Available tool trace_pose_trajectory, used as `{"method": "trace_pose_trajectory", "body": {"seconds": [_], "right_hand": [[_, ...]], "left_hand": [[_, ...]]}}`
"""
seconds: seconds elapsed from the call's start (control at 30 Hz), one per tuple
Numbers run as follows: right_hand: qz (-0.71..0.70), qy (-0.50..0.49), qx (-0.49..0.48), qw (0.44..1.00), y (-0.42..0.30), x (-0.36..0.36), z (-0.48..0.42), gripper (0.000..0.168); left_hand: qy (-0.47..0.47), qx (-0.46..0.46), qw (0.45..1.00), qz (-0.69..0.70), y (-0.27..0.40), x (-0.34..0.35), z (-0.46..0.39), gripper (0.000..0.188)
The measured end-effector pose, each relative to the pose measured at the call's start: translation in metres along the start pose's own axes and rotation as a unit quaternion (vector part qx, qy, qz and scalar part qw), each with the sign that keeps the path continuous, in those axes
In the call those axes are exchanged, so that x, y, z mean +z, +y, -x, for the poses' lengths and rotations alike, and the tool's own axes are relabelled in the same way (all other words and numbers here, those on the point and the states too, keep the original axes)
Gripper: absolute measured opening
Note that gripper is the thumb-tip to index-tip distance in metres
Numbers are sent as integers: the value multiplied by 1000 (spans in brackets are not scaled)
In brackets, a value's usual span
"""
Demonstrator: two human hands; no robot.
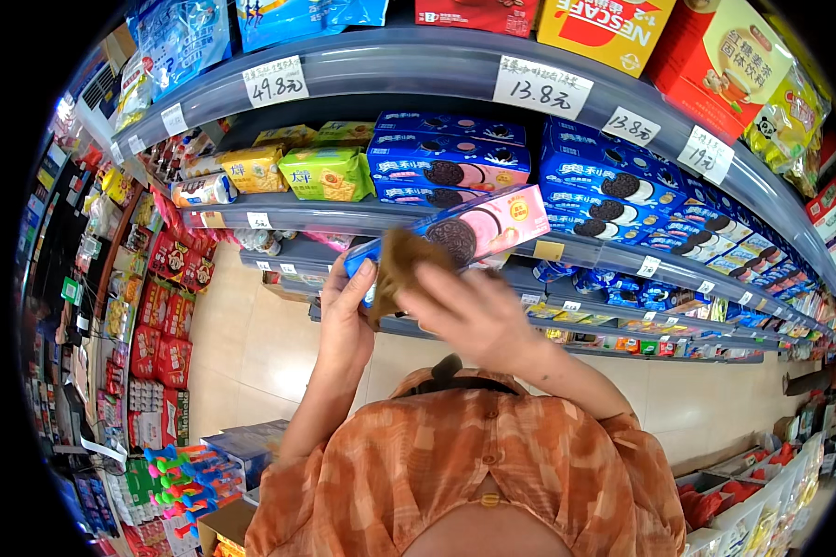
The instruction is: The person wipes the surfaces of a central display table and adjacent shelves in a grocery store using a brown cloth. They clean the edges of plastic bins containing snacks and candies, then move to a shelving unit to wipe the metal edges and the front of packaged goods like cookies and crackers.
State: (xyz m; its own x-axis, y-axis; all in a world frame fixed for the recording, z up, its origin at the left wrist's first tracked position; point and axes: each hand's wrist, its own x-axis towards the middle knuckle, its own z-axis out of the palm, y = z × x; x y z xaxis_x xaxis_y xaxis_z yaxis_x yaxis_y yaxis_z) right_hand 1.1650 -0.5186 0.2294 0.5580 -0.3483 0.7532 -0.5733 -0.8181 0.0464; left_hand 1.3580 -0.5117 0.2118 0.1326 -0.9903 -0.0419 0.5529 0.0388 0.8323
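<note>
A blue and pink Oreo cookie box (501, 221) is held by its left end in my left hand (348, 303), tilted up to the right before the shelf. My right hand (467, 306), blurred, holds a brown cloth (407, 268) against the box, covering part of its left half. Behind the held box, stacked blue Oreo boxes (453, 157) stand on the shelf. More blue Oreo boxes (609, 181) with white-cream cookies are piled to their right. Left of the stacks sit a green cracker pack (326, 174) and a yellow cracker pack (253, 169).
The upper shelf edge (404, 66) carries handwritten price tags, with a Nescafe box (602, 31) above it. Lower shelf boards hold small blue packs (623, 291). Red boxed goods (160, 327) stack at left. Colourful plastic toys (195, 480) and white bins (745, 487) stand behind me.
</note>
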Motion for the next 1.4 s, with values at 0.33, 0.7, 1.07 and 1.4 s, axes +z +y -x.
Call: {"method": "trace_pose_trajectory", "body": {"seconds": [0.33, 0.7, 1.07, 1.4], "right_hand": [[47, 111, 131, 984, 48, -16, 14, 39], [5, 107, 184, 977, 20, -7, 5, 57], [25, 20, -14, 999, 0, -16, 3, 44], [38, 179, 214, 959, 42, -43, 26, 45]], "left_hand": [[-7, 5, 1000, 1, 2, -10, -8, 47], [-28, -19, 999, 41, -1, 7, -4, 43], [-31, 17, 999, 28, -10, 10, -4, 38], [-27, 27, 999, 29, 2, 2, -8, 39]]}}
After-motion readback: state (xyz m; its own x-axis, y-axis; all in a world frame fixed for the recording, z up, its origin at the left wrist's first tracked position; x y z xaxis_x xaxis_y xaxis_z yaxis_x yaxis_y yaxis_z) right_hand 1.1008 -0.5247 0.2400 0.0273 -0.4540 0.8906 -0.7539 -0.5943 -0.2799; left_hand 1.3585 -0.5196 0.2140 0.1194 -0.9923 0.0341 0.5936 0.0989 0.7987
